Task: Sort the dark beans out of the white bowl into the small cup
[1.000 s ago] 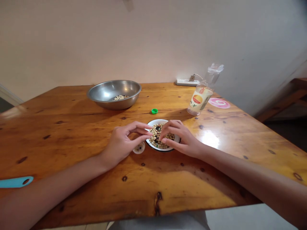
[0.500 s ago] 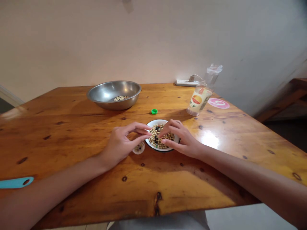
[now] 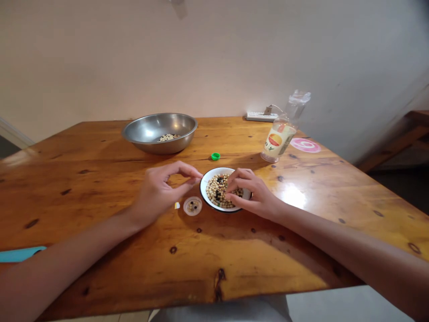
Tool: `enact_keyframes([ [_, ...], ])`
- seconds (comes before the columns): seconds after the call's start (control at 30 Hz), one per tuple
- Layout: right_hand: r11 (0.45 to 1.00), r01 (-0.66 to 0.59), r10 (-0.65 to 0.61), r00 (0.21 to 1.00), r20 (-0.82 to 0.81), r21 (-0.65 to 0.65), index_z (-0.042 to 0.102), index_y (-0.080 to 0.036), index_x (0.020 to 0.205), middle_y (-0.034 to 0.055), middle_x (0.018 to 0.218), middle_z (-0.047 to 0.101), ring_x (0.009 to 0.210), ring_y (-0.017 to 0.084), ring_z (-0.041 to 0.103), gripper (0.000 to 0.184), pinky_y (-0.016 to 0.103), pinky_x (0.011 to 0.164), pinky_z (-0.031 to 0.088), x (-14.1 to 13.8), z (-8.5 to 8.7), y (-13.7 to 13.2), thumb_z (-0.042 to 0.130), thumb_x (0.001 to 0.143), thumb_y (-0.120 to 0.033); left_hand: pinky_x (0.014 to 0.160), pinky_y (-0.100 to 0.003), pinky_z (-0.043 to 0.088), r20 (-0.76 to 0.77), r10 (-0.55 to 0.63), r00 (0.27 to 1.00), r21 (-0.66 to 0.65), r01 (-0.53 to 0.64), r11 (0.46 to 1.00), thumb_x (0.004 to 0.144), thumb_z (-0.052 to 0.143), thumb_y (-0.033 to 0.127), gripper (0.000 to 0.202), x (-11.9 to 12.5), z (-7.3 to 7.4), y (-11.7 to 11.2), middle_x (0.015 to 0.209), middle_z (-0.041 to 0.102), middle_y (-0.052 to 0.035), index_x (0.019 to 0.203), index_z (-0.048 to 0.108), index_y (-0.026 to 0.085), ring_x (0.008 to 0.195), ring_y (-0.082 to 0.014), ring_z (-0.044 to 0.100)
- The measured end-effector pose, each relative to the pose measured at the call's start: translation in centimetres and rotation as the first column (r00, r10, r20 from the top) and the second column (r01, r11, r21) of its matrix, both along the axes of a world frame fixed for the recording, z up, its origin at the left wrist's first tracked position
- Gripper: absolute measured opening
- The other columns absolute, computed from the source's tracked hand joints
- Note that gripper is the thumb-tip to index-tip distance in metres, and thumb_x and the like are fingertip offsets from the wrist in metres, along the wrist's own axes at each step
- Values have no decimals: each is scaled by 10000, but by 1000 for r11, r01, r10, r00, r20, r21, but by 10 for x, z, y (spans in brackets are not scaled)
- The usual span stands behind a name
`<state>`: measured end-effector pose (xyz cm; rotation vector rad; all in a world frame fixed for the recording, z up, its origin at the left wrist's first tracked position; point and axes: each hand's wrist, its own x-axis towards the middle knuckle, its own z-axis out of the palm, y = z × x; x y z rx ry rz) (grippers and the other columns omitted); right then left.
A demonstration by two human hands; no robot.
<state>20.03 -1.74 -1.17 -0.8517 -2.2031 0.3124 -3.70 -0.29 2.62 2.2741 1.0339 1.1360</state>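
My left hand (image 3: 157,190) hangs just left of a small white bowl (image 3: 214,171) with a dark rim, its thumb and forefinger pinched together above the table. Whether those fingertips hold anything is hidden. My right hand (image 3: 251,194) rests over the bowl's right side, with its curled fingertips among the mixed pale and black beans (image 3: 214,190). Below my left hand lies a small round lid (image 3: 192,206) holding a few dark and pale beans. A tiny pale fragment (image 3: 177,205) sits beside it.
A steel bowl (image 3: 144,141) with some beans stands at the back of the wooden table (image 3: 100,241). Nearby are a green bottle cap (image 3: 216,156), a labelled plastic bottle (image 3: 278,141), a power strip (image 3: 261,116), a pink sticker (image 3: 304,145) and a blue handle (image 3: 16,255).
My left hand has drawn back left and up from the bowl's rim, uncovering the lid and the pale fragment. My right hand remains over the beans.
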Motion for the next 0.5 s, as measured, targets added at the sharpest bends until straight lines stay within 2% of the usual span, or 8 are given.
enact_keyframes([
  [0.07,1000,2,-2,1000,-15,-9,606,-172,750,49,840,595,857,177,564,96,355,819,384,0,0,0,589,843,-188,760,-217,494,-64,-59,996,55,63,996,797,629,226,63,-6,9,9,835,710,-16,784,661,173,803,-141,652],
  [0.13,1000,7,-8,1000,-27,-12,606,-169,750,50,839,591,848,175,565,95,352,809,390,0,0,0,588,841,-184,729,-207,489,-187,-149,971,48,161,986,798,606,188,64,-12,18,16,818,709,-13,773,663,170,774,-132,646],
  [0.27,1000,12,-13,999,-34,-11,607,-174,753,50,833,590,858,180,566,89,350,802,398,0,-1,0,591,839,-192,676,-211,448,-485,-293,824,-55,305,951,811,573,179,107,-15,22,21,833,714,-2,847,673,186,748,-125,631],
  [0.4,1000,18,-19,999,-28,-10,611,-178,753,50,832,594,871,186,569,92,354,802,396,-1,-1,0,589,840,-201,730,-265,382,-682,-267,681,-25,343,939,841,558,228,125,-12,15,17,816,707,25,854,680,244,768,-144,603],
  [0.5,1000,21,-22,1000,-23,-12,612,-180,754,48,830,596,876,188,572,94,354,806,391,0,-1,0,588,841,-205,754,-284,345,-730,-240,640,13,364,931,854,551,248,126,-10,9,16,804,704,31,841,676,258,782,-148,595],
])
